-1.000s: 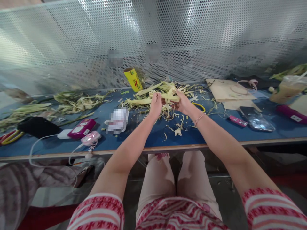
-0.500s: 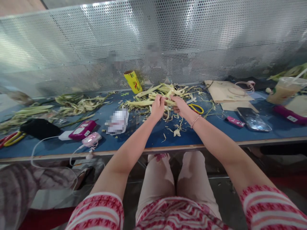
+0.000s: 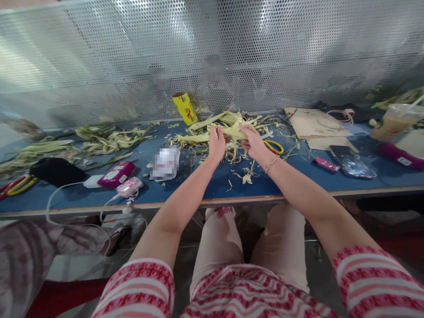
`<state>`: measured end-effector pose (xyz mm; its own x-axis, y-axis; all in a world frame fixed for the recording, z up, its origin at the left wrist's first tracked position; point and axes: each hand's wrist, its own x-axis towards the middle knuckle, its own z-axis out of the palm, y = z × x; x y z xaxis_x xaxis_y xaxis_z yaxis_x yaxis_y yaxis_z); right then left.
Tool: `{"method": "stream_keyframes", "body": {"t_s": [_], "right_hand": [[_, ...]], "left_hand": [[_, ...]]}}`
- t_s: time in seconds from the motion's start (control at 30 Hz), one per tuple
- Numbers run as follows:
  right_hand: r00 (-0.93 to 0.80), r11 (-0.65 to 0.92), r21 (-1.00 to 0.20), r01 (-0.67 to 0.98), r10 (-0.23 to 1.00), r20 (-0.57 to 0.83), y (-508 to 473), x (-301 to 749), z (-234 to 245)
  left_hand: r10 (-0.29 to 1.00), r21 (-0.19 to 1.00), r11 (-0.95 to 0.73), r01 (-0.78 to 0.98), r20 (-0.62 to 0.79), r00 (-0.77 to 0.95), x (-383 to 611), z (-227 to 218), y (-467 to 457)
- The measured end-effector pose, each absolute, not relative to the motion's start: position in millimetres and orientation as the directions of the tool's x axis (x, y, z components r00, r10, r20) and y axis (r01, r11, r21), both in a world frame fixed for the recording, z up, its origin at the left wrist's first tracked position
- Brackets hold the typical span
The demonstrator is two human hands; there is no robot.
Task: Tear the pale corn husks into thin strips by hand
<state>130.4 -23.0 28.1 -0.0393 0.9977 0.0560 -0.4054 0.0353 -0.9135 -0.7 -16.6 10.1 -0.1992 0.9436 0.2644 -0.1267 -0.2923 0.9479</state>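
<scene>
Pale yellow-green, husk-like leaves are stretched between my two hands just above the blue table (image 3: 198,190). My left hand (image 3: 217,143) is closed around the left part of this leaf bundle (image 3: 233,132). At its right end, my right hand (image 3: 252,140) pinches the same bundle, thumb on top. Underneath and behind lies a loose pile of leaf strips (image 3: 228,118), with torn scraps (image 3: 247,178) scattered nearer the table edge. Yellow-handled scissors (image 3: 274,147) lie just right of my right hand, their blades hidden. How many leaves are in my grip is unclear.
A yellow tube (image 3: 185,109) stands before the perforated metal screen (image 3: 232,53). To the left are a white packet (image 3: 165,163), a purple device (image 3: 117,173) and another leaf heap (image 3: 112,139). Phone (image 3: 353,162), brown paper (image 3: 314,123) and drink cup (image 3: 394,123) are to the right. Someone's legs (image 3: 49,247) show at left.
The leaves between my hands have turned and now show a broader, flatter face. My hands have moved slightly apart, and my right knee has swung outward.
</scene>
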Motion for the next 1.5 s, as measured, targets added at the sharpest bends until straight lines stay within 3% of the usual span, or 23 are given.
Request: {"method": "stream_keyframes", "body": {"t_s": [0.13, 0.43, 0.53, 0.63, 0.73, 1.07, 1.2, 1.37, 1.5], "right_hand": [[-0.06, 0.057, -0.908, -0.415, 0.994, 0.09, -24, 134, 29], [-0.089, 0.092, -0.887, -0.453, 0.985, 0.147, -22, 139, 29], [-0.103, 0.092, -0.858, -0.506, 0.981, 0.166, -19, 138, 28], [-0.11, 0.106, -0.834, -0.542, 0.975, 0.195, -18, 137, 28], [-0.108, 0.113, -0.815, -0.568, 0.972, 0.21, -19, 135, 29], [-0.057, 0.201, -0.817, -0.541, 0.96, 0.275, -15, 134, 26], [-0.066, 0.191, -0.794, -0.577, 0.958, 0.278, -12, 135, 23], [-0.072, 0.182, -0.774, -0.606, 0.957, 0.281, -16, 134, 26], [-0.048, 0.164, -0.808, -0.566, 0.972, 0.231, -21, 133, 30]], "left_hand": [[0.887, 0.937, -0.326, -0.126, 0.257, -0.383, -6, 13, -10], [0.903, 0.857, -0.269, -0.44, 0.065, -0.425, -19, 23, -4], [0.928, 0.776, -0.235, -0.585, 0.0, -0.373, -11, 23, -8], [0.972, 0.683, -0.046, -0.729, -0.138, -0.19, 2, 23, -15], [0.979, 0.644, 0.054, -0.763, -0.184, -0.087, 13, 23, -20], [0.998, 0.577, -0.052, -0.815, -0.005, -0.067, 18, 35, -36], [0.996, 0.576, -0.063, -0.815, -0.01, -0.084, 17, 38, -38], [0.995, 0.607, -0.057, -0.793, -0.028, -0.093, 21, 36, -33], [0.993, 0.678, -0.118, -0.725, 0.078, -0.089, 23, 33, -31]]}}
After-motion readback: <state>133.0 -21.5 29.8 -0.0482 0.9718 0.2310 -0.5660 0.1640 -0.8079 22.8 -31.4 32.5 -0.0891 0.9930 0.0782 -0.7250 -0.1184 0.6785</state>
